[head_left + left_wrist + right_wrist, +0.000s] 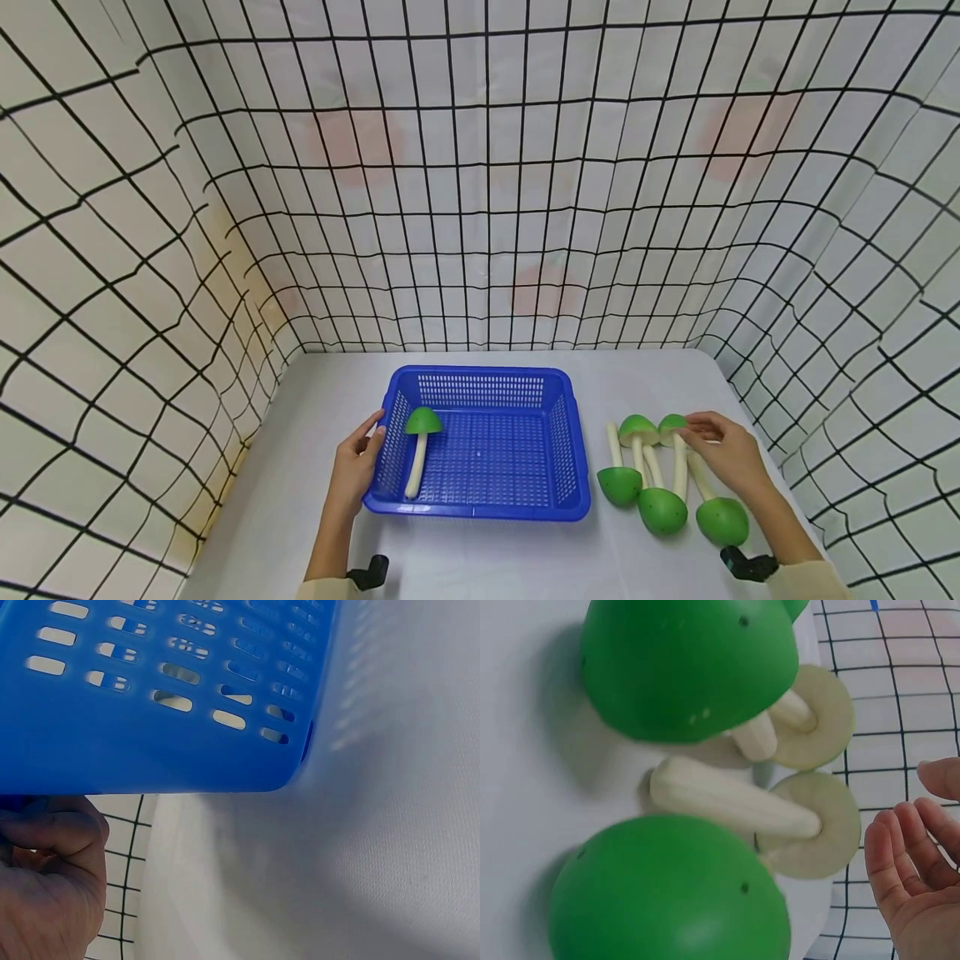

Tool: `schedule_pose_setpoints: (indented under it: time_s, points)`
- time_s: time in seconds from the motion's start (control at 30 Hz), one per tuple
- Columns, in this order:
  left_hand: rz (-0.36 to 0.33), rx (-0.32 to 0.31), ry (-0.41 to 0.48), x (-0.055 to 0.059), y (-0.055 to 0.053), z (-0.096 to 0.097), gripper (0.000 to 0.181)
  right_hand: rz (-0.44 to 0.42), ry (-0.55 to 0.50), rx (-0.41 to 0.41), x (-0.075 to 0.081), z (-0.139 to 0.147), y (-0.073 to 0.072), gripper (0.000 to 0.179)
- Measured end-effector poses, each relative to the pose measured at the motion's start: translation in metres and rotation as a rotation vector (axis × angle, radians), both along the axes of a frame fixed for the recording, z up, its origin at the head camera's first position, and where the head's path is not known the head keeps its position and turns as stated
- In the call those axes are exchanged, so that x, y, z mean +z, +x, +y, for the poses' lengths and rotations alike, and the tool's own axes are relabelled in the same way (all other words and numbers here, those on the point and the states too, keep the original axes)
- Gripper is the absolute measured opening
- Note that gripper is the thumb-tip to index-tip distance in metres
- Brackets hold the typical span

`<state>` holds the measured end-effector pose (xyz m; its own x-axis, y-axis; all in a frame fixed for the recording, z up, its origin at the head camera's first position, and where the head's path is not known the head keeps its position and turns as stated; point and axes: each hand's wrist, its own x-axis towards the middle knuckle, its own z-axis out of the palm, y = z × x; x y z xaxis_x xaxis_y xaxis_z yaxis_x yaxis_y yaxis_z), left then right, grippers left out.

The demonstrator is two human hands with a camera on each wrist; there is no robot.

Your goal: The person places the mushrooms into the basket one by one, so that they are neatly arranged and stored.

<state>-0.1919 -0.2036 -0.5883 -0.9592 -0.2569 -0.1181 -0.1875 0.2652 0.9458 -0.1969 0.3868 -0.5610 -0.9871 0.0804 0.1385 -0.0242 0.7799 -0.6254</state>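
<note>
My left hand (356, 468) grips the left rim of a blue plastic basket (480, 512), its fingers curled at the edge in the left wrist view. Inside, toward the left wall, lies one toy mushroom (423, 421) with a green cap and pale stem. On the right, my right hand (724, 457) hovers by the cap of another green toy mushroom (680, 467). The right wrist view shows its fingers (885, 862) loosely bent, apart from the mushroom's cap (836, 825), holding nothing. Several more mushrooms (662, 512) lie around that one, caps facing different ways.
A white table (525, 558) carries the basket and mushrooms. Black grid netting (487, 250) over white sheeting stands behind and along both sides. Dark wrist devices (369, 573) sit on both forearms.
</note>
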Motion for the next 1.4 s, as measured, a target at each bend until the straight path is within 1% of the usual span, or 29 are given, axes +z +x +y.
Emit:
schedule_pose_setpoints:
  time_s: [0.07,0.2,0.53,0.8,0.93,1.07,1.2,1.3,1.4]
  points:
    - [0.002,-0.003,0.006,0.0,0.001,0.0,0.041,0.003,0.022,-0.011,-0.003,0.005,0.001,0.042]
    - [-0.006,0.001,0.01,-0.002,0.001,-0.001,0.041,-0.004,0.033,-0.021,-0.009,0.013,0.003,0.043]
    - [-0.007,-0.007,0.008,0.0,0.001,0.0,0.042,-0.02,0.013,-0.056,-0.015,0.026,0.01,0.044]
    - [-0.006,-0.003,0.015,0.0,0.001,0.0,0.041,-0.051,0.05,-0.126,-0.028,0.041,0.012,0.048]
    - [-0.015,0.001,0.012,0.0,0.001,0.0,0.042,-0.105,0.055,-0.156,-0.037,0.047,0.012,0.049]
    - [-0.025,0.002,0.01,-0.001,0.001,0.0,0.044,-0.175,0.042,-0.15,-0.047,0.05,0.012,0.054]
    - [-0.024,0.005,0.004,0.0,0.001,0.0,0.044,-0.21,0.039,-0.137,-0.056,0.051,0.013,0.057]
    - [-0.023,0.005,0.001,0.001,0.001,0.0,0.044,-0.235,0.046,-0.126,-0.06,0.05,0.013,0.061]
    - [-0.025,0.005,-0.001,0.001,0.001,0.0,0.044,-0.271,0.054,-0.113,-0.06,0.048,0.014,0.064]
